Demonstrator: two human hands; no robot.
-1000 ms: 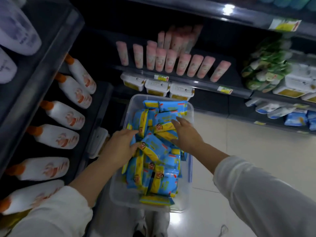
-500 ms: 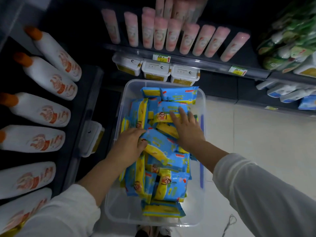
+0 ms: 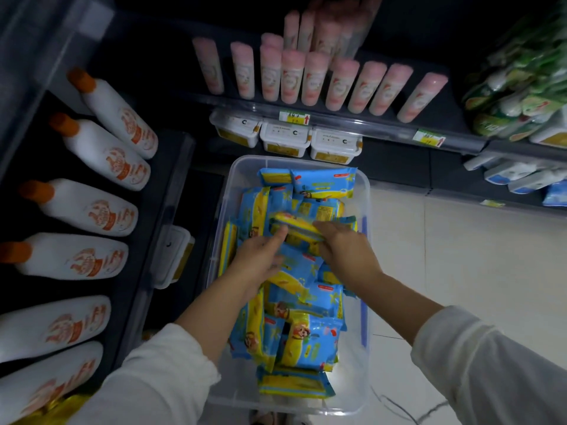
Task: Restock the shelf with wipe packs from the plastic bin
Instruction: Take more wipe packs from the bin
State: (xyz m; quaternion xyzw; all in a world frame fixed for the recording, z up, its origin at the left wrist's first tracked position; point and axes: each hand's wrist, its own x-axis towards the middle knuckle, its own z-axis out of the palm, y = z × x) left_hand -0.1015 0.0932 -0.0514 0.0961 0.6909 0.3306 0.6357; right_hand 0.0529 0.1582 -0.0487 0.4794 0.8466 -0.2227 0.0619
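Both hands down in the clear rectangular plastic bin (image 3: 242,170), on pale tiled floor (image 3: 460,256).

Right hand (image 3: 348,251): fingers (image 3: 323,227) curled over the right end of one blue-and-yellow plastic wipe pack (image 3: 296,223), tipped yellow edge up, atop the heap in the bin's far half.

Left hand (image 3: 259,259): forefinger straight, laid against the same pack's left end. Other fingers folded beneath and blurred. Pinching or merely touching, cannot tell.

Pack thus between the two hands, touching the loose packs under it. Remaining packs jumbled in the bin, some flat, some on edge.

Against half a second ago: right fingers then flat and spread on the heap, now bent round the pack. Left hand then bunched at the heap's left side, now farther in toward the middle.

Around: dark shelf (image 3: 171,179) at left carrying white plastic bottles with orange caps (image 3: 101,210). Pink tubes (image 3: 288,78) ahead, above three white lidded tubs (image 3: 285,139).
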